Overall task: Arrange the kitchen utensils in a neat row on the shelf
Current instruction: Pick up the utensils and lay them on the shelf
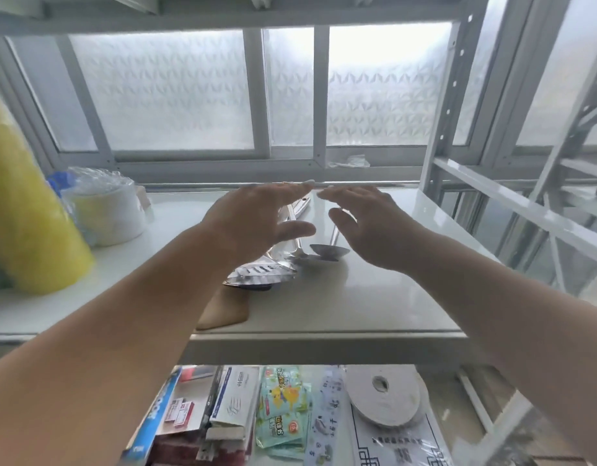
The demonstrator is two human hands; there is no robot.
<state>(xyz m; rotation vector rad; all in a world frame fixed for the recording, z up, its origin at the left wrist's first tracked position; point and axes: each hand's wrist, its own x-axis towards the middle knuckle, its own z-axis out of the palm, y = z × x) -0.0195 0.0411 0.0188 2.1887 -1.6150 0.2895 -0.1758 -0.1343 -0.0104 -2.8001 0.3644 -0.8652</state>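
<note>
Several utensils lie bunched together in the middle of the white shelf, handles pointing toward the window. A slotted steel turner lies at the front of the bunch. Its neighbour to the right is a steel ladle, and a wooden spatula blade sticks out toward the shelf's front edge. My left hand hovers over the handles, palm down, fingers spread, holding nothing. My right hand hovers just right of the ladle's handle, also open. The hands hide most of the handles.
A yellow roll and a wrapped white roll stand at the shelf's left. A frosted window is behind. On the lower shelf lie boxes, packets and a tape roll. The rack's white upright rises at the right.
</note>
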